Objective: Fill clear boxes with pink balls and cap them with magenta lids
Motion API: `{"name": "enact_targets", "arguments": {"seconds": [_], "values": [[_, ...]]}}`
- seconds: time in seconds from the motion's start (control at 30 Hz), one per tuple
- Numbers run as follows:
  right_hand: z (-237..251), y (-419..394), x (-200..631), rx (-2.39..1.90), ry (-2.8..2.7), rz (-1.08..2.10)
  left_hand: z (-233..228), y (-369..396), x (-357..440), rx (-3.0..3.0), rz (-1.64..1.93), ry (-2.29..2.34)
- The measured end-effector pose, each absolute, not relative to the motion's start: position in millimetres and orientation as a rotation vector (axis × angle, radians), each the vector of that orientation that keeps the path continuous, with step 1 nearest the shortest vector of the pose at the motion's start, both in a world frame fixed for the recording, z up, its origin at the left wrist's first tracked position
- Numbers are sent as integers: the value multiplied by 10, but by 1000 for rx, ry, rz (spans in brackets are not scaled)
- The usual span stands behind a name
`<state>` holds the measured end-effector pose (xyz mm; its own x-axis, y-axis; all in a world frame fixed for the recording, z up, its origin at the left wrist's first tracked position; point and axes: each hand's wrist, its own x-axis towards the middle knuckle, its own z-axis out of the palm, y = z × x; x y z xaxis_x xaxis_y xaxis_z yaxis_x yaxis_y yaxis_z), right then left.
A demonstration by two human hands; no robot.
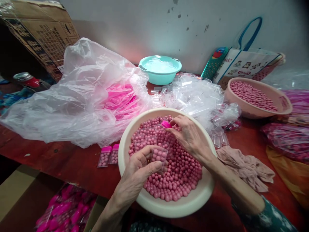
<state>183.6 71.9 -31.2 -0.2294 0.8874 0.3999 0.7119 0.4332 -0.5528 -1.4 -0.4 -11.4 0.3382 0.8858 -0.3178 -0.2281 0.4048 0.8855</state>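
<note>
My left hand (142,169) grips a small clear plastic box (159,155) filled with pink balls, over the near-left part of a cream basin (127,135). Between the thumb and fingers of my right hand (187,133) is a bright pink cap (166,124), a little above and to the right of the box and apart from it. Pink balls (173,183) fill much of the basin, and several clear boxes lie among them on the far-left side. Two filled boxes with pink caps (105,156) rest on the table just left of the basin.
A clear bag (79,96) holding pink caps spreads at the left. Clear empty boxes (193,93) are heaped behind the basin, near a turquoise bowl (160,71). At right are a peach basin (243,111) of pink balls and a cloth (243,164). A carton (65,206) stands below the table edge.
</note>
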Motion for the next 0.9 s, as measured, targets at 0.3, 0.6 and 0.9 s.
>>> {"name": "enact_targets", "arguments": {"seconds": [0.3,0.6,0.9], "values": [[23,413,1836,-1162,-1374,1463,-114,-15,-12,865,846,937],[21,100,1776,-1188,-1442,1398,-106,-24,-16,956,803,953],[-24,-38,1770,-1111,-1871,615,-101,-26,-27,993,769,946]]}}
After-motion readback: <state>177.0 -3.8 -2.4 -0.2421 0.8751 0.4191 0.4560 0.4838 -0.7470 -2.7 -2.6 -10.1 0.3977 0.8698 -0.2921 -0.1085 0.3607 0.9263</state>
